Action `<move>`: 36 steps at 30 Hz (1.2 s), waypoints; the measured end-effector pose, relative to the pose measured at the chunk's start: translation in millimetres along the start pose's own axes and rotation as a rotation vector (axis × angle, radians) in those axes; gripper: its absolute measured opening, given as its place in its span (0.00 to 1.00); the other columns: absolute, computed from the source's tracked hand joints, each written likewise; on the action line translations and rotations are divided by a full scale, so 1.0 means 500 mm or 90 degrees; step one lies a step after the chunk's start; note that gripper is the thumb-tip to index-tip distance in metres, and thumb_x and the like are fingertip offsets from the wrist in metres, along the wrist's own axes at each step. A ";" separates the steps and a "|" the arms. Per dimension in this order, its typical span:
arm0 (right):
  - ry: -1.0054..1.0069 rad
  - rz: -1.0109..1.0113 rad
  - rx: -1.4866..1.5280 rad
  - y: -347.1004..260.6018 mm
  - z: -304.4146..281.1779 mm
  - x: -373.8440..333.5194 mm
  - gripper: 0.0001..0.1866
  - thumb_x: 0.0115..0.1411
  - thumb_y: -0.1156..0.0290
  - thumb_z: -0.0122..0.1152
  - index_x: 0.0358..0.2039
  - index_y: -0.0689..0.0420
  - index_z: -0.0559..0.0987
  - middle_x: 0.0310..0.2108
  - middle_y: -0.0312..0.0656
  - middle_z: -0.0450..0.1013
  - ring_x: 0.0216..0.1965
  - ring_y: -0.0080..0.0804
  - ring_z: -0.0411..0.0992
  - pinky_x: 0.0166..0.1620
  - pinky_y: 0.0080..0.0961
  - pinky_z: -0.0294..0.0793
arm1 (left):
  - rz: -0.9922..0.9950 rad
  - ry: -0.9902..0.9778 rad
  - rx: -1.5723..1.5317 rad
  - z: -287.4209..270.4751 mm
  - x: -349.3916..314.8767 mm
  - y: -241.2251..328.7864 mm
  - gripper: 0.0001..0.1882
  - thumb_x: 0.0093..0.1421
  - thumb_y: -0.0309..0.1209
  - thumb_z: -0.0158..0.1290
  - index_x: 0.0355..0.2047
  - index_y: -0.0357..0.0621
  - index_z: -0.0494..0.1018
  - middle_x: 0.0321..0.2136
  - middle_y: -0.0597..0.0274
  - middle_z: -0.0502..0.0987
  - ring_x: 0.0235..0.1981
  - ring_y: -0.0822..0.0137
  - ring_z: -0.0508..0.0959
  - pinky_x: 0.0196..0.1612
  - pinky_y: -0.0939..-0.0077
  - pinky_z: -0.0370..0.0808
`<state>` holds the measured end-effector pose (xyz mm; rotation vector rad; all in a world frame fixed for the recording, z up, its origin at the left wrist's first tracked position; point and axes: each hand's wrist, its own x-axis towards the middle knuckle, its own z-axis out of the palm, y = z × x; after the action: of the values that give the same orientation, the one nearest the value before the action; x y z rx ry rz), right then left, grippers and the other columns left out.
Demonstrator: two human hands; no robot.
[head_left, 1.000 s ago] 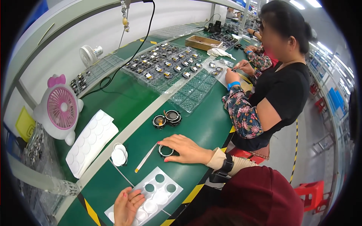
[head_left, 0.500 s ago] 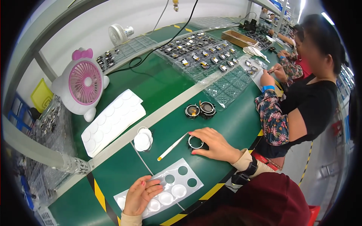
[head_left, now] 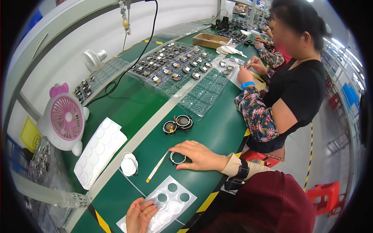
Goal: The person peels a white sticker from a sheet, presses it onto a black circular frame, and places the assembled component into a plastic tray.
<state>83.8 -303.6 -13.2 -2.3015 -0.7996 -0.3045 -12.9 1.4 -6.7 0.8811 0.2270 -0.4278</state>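
Observation:
My right hand [head_left: 201,156] rests on the green bench, thumb and forefinger gripping opposite sides of a round silver-and-black ring-shaped housing [head_left: 172,158]. Beside its fingertips lies a pair of white tweezers [head_left: 158,166] with a yellowish end. My left hand [head_left: 140,216] is palm up with loosely bent fingers and nothing in it, over a sheet of round white stickers [head_left: 174,207]. Dark round gaps show in part of that sheet. A small pile of white discs [head_left: 129,164] lies left of the tweezers. Farther off sit several round black-and-silver housings [head_left: 183,121].
A pink-and-white fan [head_left: 67,117] and a larger sheet of white circles [head_left: 97,155] are at the left. Clear trays of small parts [head_left: 171,64] fill the far bench. A metal strip [head_left: 147,130] crosses the bench. A co-worker [head_left: 289,101] works at the right.
The view has swung to the right, so the bench things appear farther left. Both hands keep nearly the same places on the bench; the right one still grips the ring-shaped housing.

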 end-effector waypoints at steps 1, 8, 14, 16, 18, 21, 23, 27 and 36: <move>-0.001 -0.001 -0.003 0.001 0.000 -0.001 0.31 0.50 0.59 0.62 0.52 0.56 0.65 0.45 0.42 0.67 0.45 0.38 0.65 0.50 0.32 0.63 | 0.000 -0.004 0.006 -0.001 0.000 -0.001 0.15 0.65 0.32 0.38 0.46 0.35 0.63 0.39 0.41 0.73 0.39 0.51 0.77 0.45 0.59 0.75; 0.011 -0.011 -0.001 0.004 0.005 -0.010 0.31 0.50 0.58 0.62 0.53 0.56 0.65 0.45 0.42 0.67 0.45 0.38 0.64 0.50 0.32 0.62 | 0.003 0.015 0.001 -0.003 -0.002 -0.004 0.14 0.64 0.32 0.38 0.46 0.35 0.63 0.38 0.41 0.73 0.38 0.52 0.77 0.44 0.59 0.75; -0.008 -0.022 0.016 0.001 0.009 0.003 0.31 0.50 0.59 0.62 0.52 0.56 0.66 0.45 0.43 0.67 0.45 0.39 0.65 0.49 0.32 0.63 | 0.005 0.007 0.003 -0.012 0.000 -0.001 0.14 0.65 0.31 0.38 0.47 0.35 0.62 0.40 0.40 0.72 0.40 0.50 0.76 0.46 0.57 0.73; 0.002 -0.005 0.000 0.002 -0.002 -0.002 0.30 0.49 0.59 0.63 0.52 0.56 0.66 0.46 0.44 0.67 0.46 0.40 0.65 0.49 0.33 0.63 | -0.021 -0.024 -0.005 -0.017 -0.001 0.002 0.14 0.65 0.30 0.37 0.47 0.34 0.61 0.42 0.38 0.71 0.43 0.49 0.74 0.51 0.55 0.70; -0.002 -0.004 0.006 0.000 -0.005 -0.001 0.30 0.49 0.60 0.64 0.51 0.56 0.67 0.46 0.44 0.67 0.46 0.40 0.65 0.50 0.33 0.63 | -0.021 -0.010 -0.004 -0.014 0.003 0.001 0.14 0.65 0.30 0.38 0.47 0.34 0.61 0.42 0.38 0.71 0.43 0.49 0.74 0.51 0.55 0.70; -0.008 0.009 0.005 -0.007 -0.011 0.011 0.31 0.48 0.61 0.65 0.51 0.57 0.67 0.45 0.45 0.67 0.46 0.41 0.65 0.49 0.33 0.64 | -0.014 -0.009 0.001 -0.008 0.004 0.006 0.14 0.64 0.30 0.38 0.47 0.34 0.61 0.41 0.39 0.71 0.43 0.49 0.74 0.51 0.55 0.70; -0.012 -0.002 0.007 -0.008 -0.005 0.009 0.31 0.48 0.61 0.65 0.51 0.57 0.67 0.45 0.45 0.67 0.45 0.41 0.65 0.49 0.33 0.64 | -0.025 -0.007 0.007 -0.005 0.000 0.010 0.14 0.65 0.29 0.37 0.47 0.34 0.61 0.41 0.39 0.71 0.43 0.49 0.74 0.51 0.56 0.70; -0.014 0.006 0.003 -0.017 -0.005 0.008 0.31 0.48 0.61 0.65 0.51 0.58 0.67 0.45 0.46 0.67 0.45 0.41 0.65 0.48 0.32 0.64 | -0.030 -0.009 0.009 -0.003 -0.002 0.011 0.14 0.65 0.28 0.37 0.47 0.33 0.61 0.41 0.40 0.71 0.43 0.51 0.74 0.51 0.57 0.70; -0.029 0.054 0.025 -0.027 -0.010 0.010 0.31 0.46 0.62 0.66 0.51 0.58 0.68 0.46 0.46 0.67 0.47 0.42 0.65 0.50 0.32 0.63 | -0.042 -0.013 0.016 0.002 -0.008 0.013 0.14 0.66 0.29 0.35 0.47 0.33 0.62 0.42 0.41 0.71 0.43 0.53 0.75 0.52 0.60 0.69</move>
<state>79.1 -296.7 -0.3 -2.3050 -0.7211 -0.1973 -13.4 5.2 -0.4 0.8958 0.2321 -0.5014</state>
